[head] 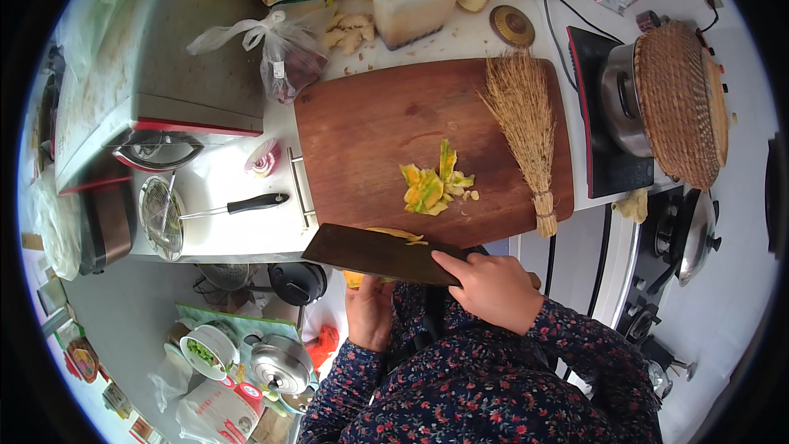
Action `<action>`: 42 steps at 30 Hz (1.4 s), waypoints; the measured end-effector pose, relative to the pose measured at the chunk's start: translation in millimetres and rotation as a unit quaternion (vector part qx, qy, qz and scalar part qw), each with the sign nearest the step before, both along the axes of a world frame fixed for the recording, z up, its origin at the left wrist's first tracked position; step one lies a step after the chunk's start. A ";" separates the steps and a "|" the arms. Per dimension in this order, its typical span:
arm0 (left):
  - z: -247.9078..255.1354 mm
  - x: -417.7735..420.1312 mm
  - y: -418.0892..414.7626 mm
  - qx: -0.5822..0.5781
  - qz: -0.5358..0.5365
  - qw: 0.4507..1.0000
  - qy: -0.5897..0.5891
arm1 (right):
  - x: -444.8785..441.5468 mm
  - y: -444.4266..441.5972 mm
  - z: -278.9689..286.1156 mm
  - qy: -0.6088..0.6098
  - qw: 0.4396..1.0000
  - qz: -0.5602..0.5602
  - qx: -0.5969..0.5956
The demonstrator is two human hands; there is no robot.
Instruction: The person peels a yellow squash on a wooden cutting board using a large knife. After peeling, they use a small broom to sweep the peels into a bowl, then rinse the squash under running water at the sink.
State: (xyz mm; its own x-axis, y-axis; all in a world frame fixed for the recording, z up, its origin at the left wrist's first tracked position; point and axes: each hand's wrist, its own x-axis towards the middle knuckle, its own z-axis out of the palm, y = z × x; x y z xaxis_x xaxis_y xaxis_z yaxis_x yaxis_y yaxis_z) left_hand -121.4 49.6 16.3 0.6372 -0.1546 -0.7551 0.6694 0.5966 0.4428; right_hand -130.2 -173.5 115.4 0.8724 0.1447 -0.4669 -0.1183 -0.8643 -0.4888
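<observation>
My right hand (493,287) grips a broad dark cleaver (382,254) by its handle, with the index finger laid along the blade. The blade reaches left over the near edge of a wooden cutting board (370,117). A thin yellow strip of peel (394,233) lies at the blade's upper edge. My left hand (370,314) holds an orange-yellow piece of squash or similar produce (353,279), mostly hidden under the blade. Green and yellow peelings (425,188) are heaped on the board, with several pale seeds beside them.
A straw brush (527,129) lies across the board's right side. Beyond the board are a plastic jug (416,3), ginger (351,32) and a bagged item (290,68). Left are a halved red onion (263,158) and a strainer (161,216); right, a pot (622,98) on an induction cooker (582,117).
</observation>
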 end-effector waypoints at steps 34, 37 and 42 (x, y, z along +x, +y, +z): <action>0.0 0.0 -0.4 0.019 0.006 1.000 0.013 | 22.6 -6.9 -15.6 -0.015 0.999 0.033 0.028; -0.5 -0.4 -0.7 0.013 0.003 1.000 0.005 | 21.2 -2.6 -18.6 -0.017 0.999 0.028 0.025; 0.3 2.2 0.0 0.020 -0.011 1.000 0.007 | 23.0 2.8 -37.5 -0.023 0.999 0.019 0.029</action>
State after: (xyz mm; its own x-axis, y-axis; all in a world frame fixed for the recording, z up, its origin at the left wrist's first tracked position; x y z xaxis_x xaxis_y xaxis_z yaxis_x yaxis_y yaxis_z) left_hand -119.3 49.6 16.6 0.6229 -0.1377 -0.7701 0.6884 0.5641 0.4560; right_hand -107.2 -170.7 77.9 0.8860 0.2046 -0.4162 -0.0614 -0.8378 -0.5426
